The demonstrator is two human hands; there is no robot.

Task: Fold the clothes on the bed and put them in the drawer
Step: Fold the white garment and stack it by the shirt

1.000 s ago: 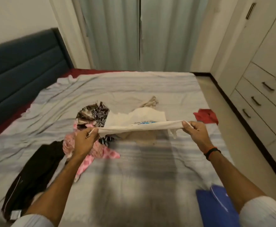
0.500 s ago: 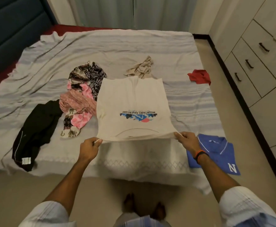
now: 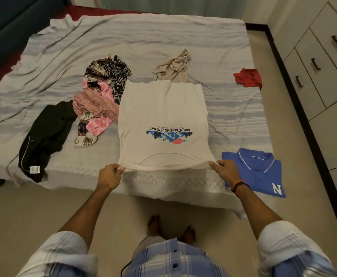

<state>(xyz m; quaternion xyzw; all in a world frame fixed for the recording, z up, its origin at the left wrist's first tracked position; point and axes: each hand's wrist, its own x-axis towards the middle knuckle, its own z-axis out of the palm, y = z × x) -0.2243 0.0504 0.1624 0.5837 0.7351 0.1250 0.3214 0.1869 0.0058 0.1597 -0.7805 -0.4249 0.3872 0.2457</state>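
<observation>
Cream T-shirt (image 3: pixel 161 120) spread print-up on the bed (image 3: pixel 43 48), neckline at the near edge, hem reaching toward the far side. Left hand (image 3: pixel 109 176) pinching one shoulder corner, right hand (image 3: pixel 226 170) pinching the other, cloth pulled taut between them. Looks like a smoothing pull, to flatten the body before the first fold. Laid in a bare strip between the heaps, so nothing bunches underneath. Blue polo (image 3: pixel 257 172) already folded just beside the right hand, parked near the bed's edge, probably for easy carrying. Patterned pile (image 3: pixel 99 100), black garment (image 3: pixel 45 132), beige piece (image 3: pixel 173 66) and red piece (image 3: pixel 247 77) waiting, crumpled. Drawers (image 3: pixel 311 62) along the right wall, apparently closed, though the angle is poor.
</observation>
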